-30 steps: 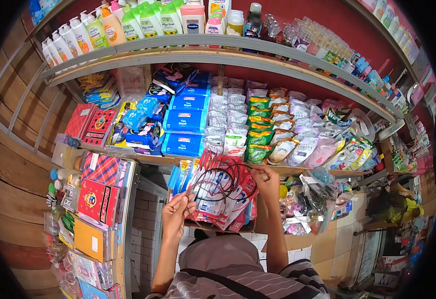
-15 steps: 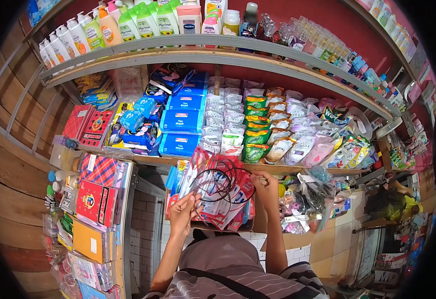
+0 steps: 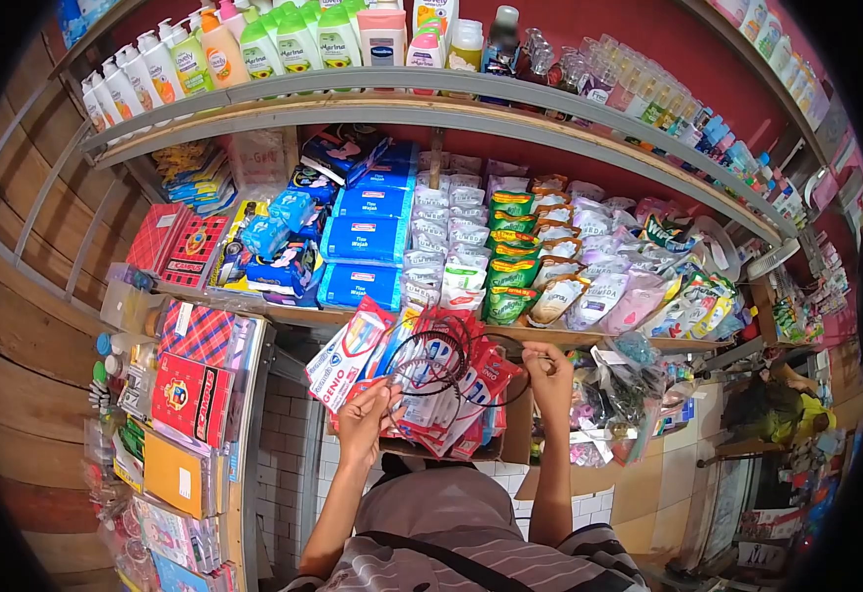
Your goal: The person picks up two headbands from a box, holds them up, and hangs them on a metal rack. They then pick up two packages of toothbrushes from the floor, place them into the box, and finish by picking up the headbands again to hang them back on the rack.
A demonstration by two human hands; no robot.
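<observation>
Several thin black hoops, like headbands, [image 3: 431, 393] hang between my two hands over a box of red, white and blue packets [image 3: 441, 434]. My left hand [image 3: 364, 419] pinches the left side of the hoops. Also at its fingers is a red and white packet marked GENIO [image 3: 338, 370], tilted to the left; whether the fingers grip it is unclear. My right hand [image 3: 550, 380] is closed on the end of one hoop, which reaches out to the right of the others.
Behind the box is a shelf with blue tissue packs [image 3: 360, 237] and rows of pouches [image 3: 510, 247]. A metal-edged shelf [image 3: 431, 104] holds bottles above. Notebooks [image 3: 190, 400] stand at the left, bagged goods [image 3: 614, 395] at the right. A person in yellow [image 3: 806, 409] is far right.
My right hand has moved a little to the right, drawing one hoop outward from the bunch. The GENIO packet now shows farther left, beyond my left hand.
</observation>
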